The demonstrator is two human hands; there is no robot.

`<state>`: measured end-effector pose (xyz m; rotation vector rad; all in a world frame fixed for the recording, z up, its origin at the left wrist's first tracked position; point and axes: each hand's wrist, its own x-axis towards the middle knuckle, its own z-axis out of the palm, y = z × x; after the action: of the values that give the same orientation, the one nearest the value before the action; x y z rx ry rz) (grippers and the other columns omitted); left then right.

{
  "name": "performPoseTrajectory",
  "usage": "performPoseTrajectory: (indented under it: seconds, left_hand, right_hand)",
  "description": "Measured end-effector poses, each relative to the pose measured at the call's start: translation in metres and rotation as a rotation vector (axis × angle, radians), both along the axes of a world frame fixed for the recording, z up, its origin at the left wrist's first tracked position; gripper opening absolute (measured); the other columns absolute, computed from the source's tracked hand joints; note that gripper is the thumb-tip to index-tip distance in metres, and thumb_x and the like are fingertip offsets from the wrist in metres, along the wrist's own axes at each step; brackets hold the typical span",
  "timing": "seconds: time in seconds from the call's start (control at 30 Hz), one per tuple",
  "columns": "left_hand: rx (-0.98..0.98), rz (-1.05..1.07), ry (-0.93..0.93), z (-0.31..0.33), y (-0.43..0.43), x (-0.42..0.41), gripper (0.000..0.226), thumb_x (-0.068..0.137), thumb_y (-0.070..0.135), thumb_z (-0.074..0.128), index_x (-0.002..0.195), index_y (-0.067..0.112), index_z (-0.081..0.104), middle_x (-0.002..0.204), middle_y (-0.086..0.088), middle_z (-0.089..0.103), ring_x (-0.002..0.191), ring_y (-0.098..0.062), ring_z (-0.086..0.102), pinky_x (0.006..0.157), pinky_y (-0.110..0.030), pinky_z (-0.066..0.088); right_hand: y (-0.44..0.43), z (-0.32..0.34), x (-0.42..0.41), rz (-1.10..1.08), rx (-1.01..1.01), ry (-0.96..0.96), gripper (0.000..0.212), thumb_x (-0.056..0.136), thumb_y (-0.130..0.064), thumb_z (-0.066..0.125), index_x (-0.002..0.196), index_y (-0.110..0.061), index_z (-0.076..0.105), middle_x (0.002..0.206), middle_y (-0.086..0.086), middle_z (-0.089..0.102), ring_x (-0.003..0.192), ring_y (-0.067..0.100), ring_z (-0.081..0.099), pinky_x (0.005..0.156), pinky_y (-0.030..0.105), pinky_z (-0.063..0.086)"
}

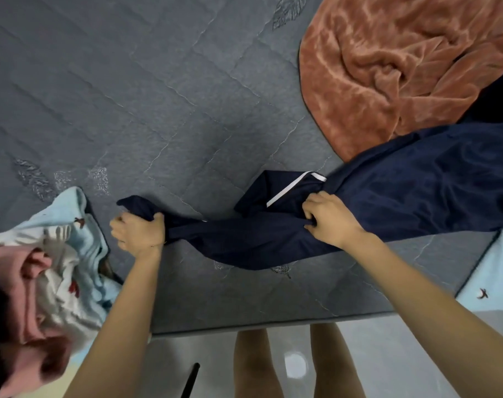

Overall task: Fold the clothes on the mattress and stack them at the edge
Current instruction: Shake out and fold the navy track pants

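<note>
Gripping the navy garment (pixel 359 219), the left hand (pixel 138 232) is clamping its fingers (pixel 157 219) round one end while the right hand (pixel 332 219) is clenching the cloth midway. The garment is lying along the near edge of the mattress (pixel 158 96).

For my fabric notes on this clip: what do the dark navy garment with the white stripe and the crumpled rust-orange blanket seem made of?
Dark navy garment with a white stripe: looks like thin, smooth synthetic cloth, with faint sheen and fine creases; possibly polyester. Crumpled rust-orange blanket: seems plush fleece, its pile catching light in soft patches.
</note>
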<state>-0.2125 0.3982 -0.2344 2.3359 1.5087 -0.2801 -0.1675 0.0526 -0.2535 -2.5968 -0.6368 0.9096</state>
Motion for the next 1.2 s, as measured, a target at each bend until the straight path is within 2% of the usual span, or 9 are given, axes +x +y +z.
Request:
performPoseTrajectory:
  seconds: [0.17, 0.23, 0.33, 0.43, 0.53, 0.67, 0.77, 1.0, 1.2]
  left_hand:
    - [0.166, -0.683, 0.324, -0.011, -0.023, -0.010, 0.090, 0.080, 0.001, 0.055, 0.152, 0.016, 0.004, 0.159, -0.016, -0.009, 0.146, -0.035, -0.011, 0.113, -0.058, -0.009]
    - [0.185, -1.023, 0.402, -0.019, -0.039, -0.006, 0.081, 0.085, 0.006, 0.054, 0.152, 0.024, 0.013, 0.159, -0.013, -0.015, 0.144, -0.035, -0.020, 0.108, -0.059, -0.018]
    - [-0.094, -1.195, 0.217, -0.029, -0.067, 0.001, 0.055, 0.094, 0.021, 0.052, 0.146, 0.024, 0.033, 0.161, -0.008, -0.002, 0.147, -0.027, -0.015, 0.110, -0.050, -0.022]
    - [-0.525, -1.065, 0.002, -0.037, -0.094, 0.008, 0.053, 0.100, 0.027, 0.047, 0.149, 0.020, 0.029, 0.158, -0.006, 0.022, 0.147, -0.022, 0.011, 0.120, -0.043, 0.003]
    - [-0.777, -0.741, -0.158, -0.042, -0.105, 0.024, 0.051, 0.100, 0.021, 0.049, 0.147, 0.011, 0.033, 0.148, -0.010, 0.039, 0.135, -0.022, 0.037, 0.115, -0.036, 0.028]
    - [-0.931, -0.508, -0.052, -0.039, -0.112, 0.046, 0.047, 0.094, 0.011, 0.059, 0.138, 0.009, 0.041, 0.118, -0.008, 0.056, 0.076, -0.009, 0.060, 0.065, -0.017, 0.048]
    - [-1.009, -0.493, 0.026, -0.028, -0.114, 0.049, 0.023, 0.091, 0.005, 0.061, 0.114, 0.002, 0.056, 0.085, -0.004, 0.059, 0.043, 0.000, 0.054, 0.048, -0.016, 0.047]
    - [-1.312, -0.586, 0.208, 0.012, -0.082, 0.036, 0.003, 0.090, 0.011, 0.065, 0.091, 0.011, 0.068, 0.075, 0.003, 0.068, 0.058, -0.006, 0.060, 0.061, -0.018, 0.053]
    - [-0.972, -0.304, -0.124, 0.005, -0.051, 0.038, 0.023, 0.101, 0.028, 0.044, 0.099, 0.015, 0.063, 0.092, 0.009, 0.068, 0.084, -0.008, 0.060, 0.081, -0.024, 0.048]
  right_hand:
    - [0.003, -0.006, -0.003, 0.076, -0.181, 0.146, 0.040, 0.080, -0.016, 0.063, 0.061, -0.025, 0.030, 0.067, -0.013, 0.040, 0.073, 0.015, 0.042, 0.065, 0.026, 0.019]
    - [0.002, -0.006, -0.005, 0.083, -0.190, 0.187, 0.031, 0.081, -0.017, 0.065, 0.067, -0.022, 0.037, 0.069, -0.012, 0.045, 0.073, 0.018, 0.047, 0.066, 0.025, 0.021]
    - [0.000, -0.003, -0.004, 0.029, -0.112, 0.229, 0.021, 0.082, -0.027, 0.070, 0.091, -0.018, 0.053, 0.084, -0.009, 0.056, 0.080, 0.017, 0.054, 0.072, 0.025, 0.030]
    - [0.001, -0.002, 0.000, -0.065, 0.036, 0.201, 0.023, 0.084, -0.024, 0.070, 0.104, -0.015, 0.063, 0.102, -0.005, 0.063, 0.100, 0.020, 0.058, 0.085, 0.029, 0.040]
    - [0.007, 0.001, 0.002, -0.131, 0.137, 0.215, 0.053, 0.082, -0.031, 0.074, 0.130, -0.020, 0.056, 0.128, -0.001, 0.059, 0.121, 0.019, 0.051, 0.106, 0.036, 0.037]
    - [0.028, -0.001, -0.003, -0.116, 0.145, 0.248, 0.074, 0.078, -0.059, 0.067, 0.140, -0.023, 0.047, 0.139, -0.004, 0.051, 0.132, 0.016, 0.039, 0.113, 0.035, 0.027]
    - [0.050, 0.005, -0.007, -0.440, 0.243, 0.431, 0.069, 0.075, -0.076, 0.049, 0.115, -0.020, 0.061, 0.117, -0.005, 0.062, 0.113, 0.014, 0.054, 0.102, 0.036, 0.041]
    - [0.095, 0.007, -0.014, -0.987, 0.554, 0.591, 0.046, 0.089, -0.042, 0.064, 0.123, -0.017, 0.046, 0.109, -0.010, 0.059, 0.104, 0.005, 0.055, 0.085, 0.015, 0.040]
    - [0.101, 0.015, -0.010, -0.879, 0.792, 0.849, 0.035, 0.095, -0.007, 0.055, 0.124, -0.026, 0.055, 0.112, -0.017, 0.065, 0.103, -0.005, 0.061, 0.087, 0.009, 0.046]
